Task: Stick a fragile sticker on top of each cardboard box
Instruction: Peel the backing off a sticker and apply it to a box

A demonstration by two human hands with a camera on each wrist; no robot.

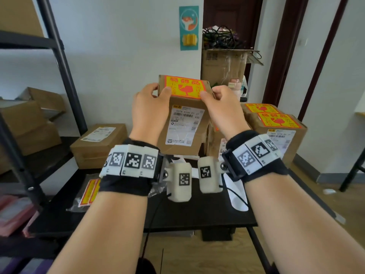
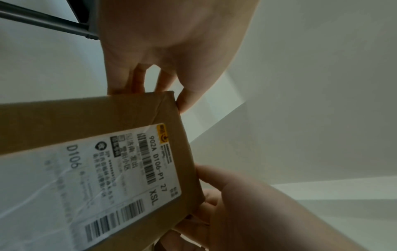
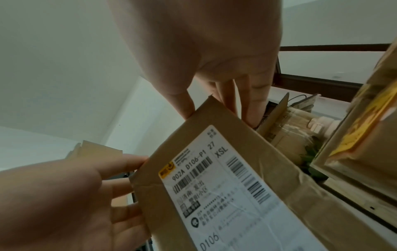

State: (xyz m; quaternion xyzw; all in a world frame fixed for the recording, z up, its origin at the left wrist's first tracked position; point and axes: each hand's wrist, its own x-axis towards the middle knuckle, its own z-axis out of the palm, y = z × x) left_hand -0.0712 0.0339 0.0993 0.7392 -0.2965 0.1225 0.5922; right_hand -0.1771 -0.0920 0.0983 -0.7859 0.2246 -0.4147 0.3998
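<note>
Both my left hand and right hand grip the upright brown cardboard box above the table, thumbs on its yellow-and-red fragile sticker; stuck, I judge, so next stack it with the labelled boxes on my right.

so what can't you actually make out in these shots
- Held box: its underside, hidden in the head view by both wrist cameras.
- Fragile sticker on it: the near corners, covered by the left hand and right hand; absent from both wrist views.
- Shipping label: small print blurred in both wrist views.
- Spare stickers: partly behind the left wrist strap in the head view.
</note>
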